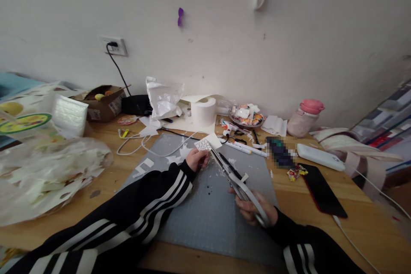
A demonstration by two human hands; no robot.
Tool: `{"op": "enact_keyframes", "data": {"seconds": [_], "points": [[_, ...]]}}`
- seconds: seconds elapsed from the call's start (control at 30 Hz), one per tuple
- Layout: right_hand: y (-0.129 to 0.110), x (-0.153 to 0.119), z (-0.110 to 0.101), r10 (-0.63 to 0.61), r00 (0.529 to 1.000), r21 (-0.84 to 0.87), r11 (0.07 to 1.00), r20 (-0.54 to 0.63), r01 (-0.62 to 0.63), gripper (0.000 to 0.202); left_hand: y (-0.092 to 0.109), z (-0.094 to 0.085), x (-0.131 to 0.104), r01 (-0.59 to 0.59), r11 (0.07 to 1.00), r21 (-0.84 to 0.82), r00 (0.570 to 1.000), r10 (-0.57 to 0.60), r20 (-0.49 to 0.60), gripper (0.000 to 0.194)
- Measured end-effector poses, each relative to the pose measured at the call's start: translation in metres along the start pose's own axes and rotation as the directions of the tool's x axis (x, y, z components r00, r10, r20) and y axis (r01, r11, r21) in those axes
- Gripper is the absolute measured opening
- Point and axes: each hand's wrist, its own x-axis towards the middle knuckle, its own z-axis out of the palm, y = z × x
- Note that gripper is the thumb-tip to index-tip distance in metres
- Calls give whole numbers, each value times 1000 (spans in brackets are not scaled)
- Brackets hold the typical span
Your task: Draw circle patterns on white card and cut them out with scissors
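Observation:
My left hand point(197, 159) pinches a small white card point(202, 144) with black rounded outlines drawn on it, held just above the grey cutting mat point(205, 214). In my right hand point(253, 209) is a plier-like tool point(236, 182) with grey handles and long, narrow metal jaws. The fingers wrap round its handles, and the jaws' tip meets the right edge of the card. Whether the jaws are closed on the card I cannot tell. White paper scraps point(184, 151) lie on the mat beyond my left hand. A dark pen-like item point(229, 165) rests beside the tool.
A white roll point(203, 112), a bowl of scraps point(246, 115) and white markers point(237, 146) stand or lie beyond the mat. On the right are a pink-lidded bottle point(305, 120) and a black phone point(324, 190). Plastic bags point(48, 175) and a cardboard box point(101, 105) occupy the left.

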Motion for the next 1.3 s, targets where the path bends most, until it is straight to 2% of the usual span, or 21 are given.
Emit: {"op": "enact_keyframes", "data": {"seconds": [0.47,1.0,1.3], "points": [[0,-1,-1,7,1000,-28,1000,13,-7,52,3,3,-2,31,999,-13,999,-31,10,26],[2,0,-3,5,1000,-23,1000,5,-5,46,5,3,-3,18,1000,6,1000,-18,26,27],[-1,5,-9,52,997,8,999,51,-52,55,0,3,-4,-19,999,49,996,15,84,27]]}}
